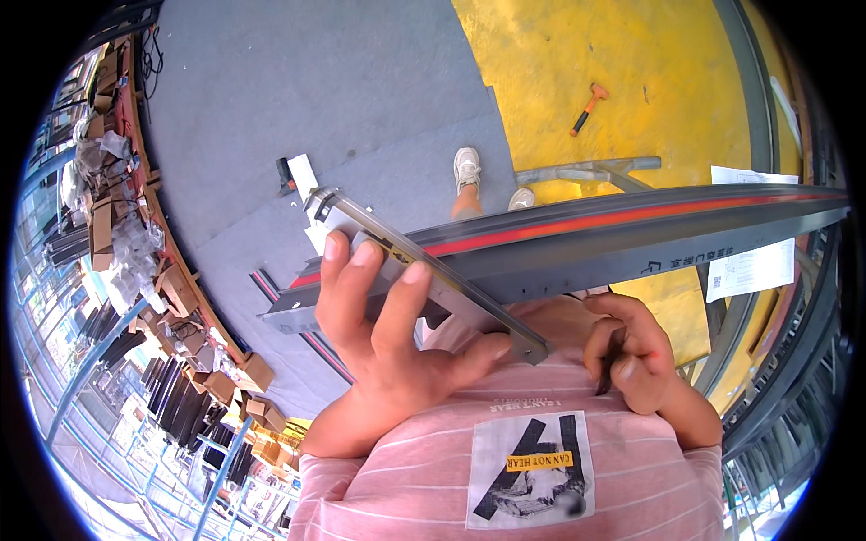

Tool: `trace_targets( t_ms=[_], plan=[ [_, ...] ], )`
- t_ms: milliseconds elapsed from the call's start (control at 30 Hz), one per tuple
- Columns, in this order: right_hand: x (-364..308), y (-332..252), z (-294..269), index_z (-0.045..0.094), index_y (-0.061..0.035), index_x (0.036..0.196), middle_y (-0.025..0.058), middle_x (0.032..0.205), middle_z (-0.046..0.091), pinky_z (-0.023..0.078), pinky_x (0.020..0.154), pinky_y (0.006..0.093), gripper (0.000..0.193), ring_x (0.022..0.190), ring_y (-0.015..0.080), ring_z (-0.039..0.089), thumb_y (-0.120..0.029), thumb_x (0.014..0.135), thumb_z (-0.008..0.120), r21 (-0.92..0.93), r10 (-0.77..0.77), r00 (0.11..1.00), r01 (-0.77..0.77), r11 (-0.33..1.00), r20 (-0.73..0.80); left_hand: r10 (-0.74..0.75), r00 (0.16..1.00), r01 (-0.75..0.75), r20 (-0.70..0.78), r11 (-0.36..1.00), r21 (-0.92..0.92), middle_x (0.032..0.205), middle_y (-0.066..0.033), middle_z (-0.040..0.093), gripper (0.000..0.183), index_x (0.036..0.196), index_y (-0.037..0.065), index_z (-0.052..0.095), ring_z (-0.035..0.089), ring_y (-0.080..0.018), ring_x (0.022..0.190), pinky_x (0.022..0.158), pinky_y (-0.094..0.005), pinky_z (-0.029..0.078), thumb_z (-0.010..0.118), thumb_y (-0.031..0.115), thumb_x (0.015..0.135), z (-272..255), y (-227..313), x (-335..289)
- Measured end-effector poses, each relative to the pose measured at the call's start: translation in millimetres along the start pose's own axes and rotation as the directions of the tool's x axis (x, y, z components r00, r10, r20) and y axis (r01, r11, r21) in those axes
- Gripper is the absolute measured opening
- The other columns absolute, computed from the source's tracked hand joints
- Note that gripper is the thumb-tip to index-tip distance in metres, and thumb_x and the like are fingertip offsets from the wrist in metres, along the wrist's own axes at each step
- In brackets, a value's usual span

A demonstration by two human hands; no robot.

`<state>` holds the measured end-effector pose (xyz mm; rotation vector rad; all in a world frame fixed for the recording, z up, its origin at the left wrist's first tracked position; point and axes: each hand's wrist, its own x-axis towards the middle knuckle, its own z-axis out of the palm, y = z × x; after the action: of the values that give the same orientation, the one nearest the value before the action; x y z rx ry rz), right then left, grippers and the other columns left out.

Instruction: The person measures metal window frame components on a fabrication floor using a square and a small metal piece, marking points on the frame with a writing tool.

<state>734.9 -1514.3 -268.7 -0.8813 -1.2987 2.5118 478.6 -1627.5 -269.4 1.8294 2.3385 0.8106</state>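
My left hand (388,343) is wrapped round a silver metal door lock body (451,284) with a long, narrow faceplate, fingers along one side and thumb near its lower end. It is tilted over a long dark metal profile (586,257) that has a red strip along it. My right hand (642,356), at chest height on the near side of the profile, is closed in a pinch on a small dark piece (613,350). That piece's exact kind cannot be made out.
A hammer (588,110) with an orange head lies on the yellow floor. White printed sheets (750,270) are beside the profile at right. A black-handled tool (286,175) lies on the grey mat (343,81). Cardboard boxes (180,288) and plastic wrap fill the left side.
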Motion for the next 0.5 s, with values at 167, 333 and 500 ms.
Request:
trace_targets(
  t_ms=[167, 333, 500],
  plan=[
    [-21, -9, 4, 0.035, 0.0064, 0.135, 0.0134, 0.084, 0.062, 0.044, 0.063, 0.0243, 0.047, 0.064, 0.0107, 0.053, -0.009, 0.094, 0.053, -0.209, -0.025, 0.994, 0.003, 0.978, -0.106, 0.001, 1.0, -0.001, 0.019, 1.0, -0.013, 0.136, -0.0205, 0.034, 0.087, 0.131, 0.001, 0.047, 0.031, -0.0453, 0.137, 0.111, -0.0572, 0.029, 0.077, 0.061, 0.074, -6, -1, 2],
    [13, -47, 44, 0.047, 0.0069, 0.125, 0.0126, 0.089, 0.07, 0.048, 0.056, 0.0258, 0.041, 0.063, 0.0129, 0.062, -0.006, 0.09, 0.064, -0.659, -0.305, 0.938, 0.124, 0.742, -0.166, 0.013, 0.999, -0.012, 0.042, 1.0, -0.022, 0.136, -0.0223, 0.035, 0.081, 0.126, 0.002, 0.052, 0.033, -0.0461, 0.135, 0.109, -0.057, 0.032, 0.079, 0.058, 0.073, -14, -8, 1],
    [63, -86, 71, 0.058, 0.0011, 0.093, 0.0133, 0.08, 0.068, 0.048, 0.05, 0.0303, 0.017, 0.055, 0.0214, 0.063, -0.006, 0.083, 0.07, -0.902, -0.253, 0.959, 0.217, 0.373, 0.127, 0.054, 0.999, -0.054, 0.003, 0.999, 0.003, 0.134, -0.0228, 0.04, 0.075, 0.123, 0.006, 0.055, 0.039, -0.0458, 0.131, 0.106, -0.0553, 0.038, 0.075, 0.061, 0.076, -10, -11, -2]
  ],
)
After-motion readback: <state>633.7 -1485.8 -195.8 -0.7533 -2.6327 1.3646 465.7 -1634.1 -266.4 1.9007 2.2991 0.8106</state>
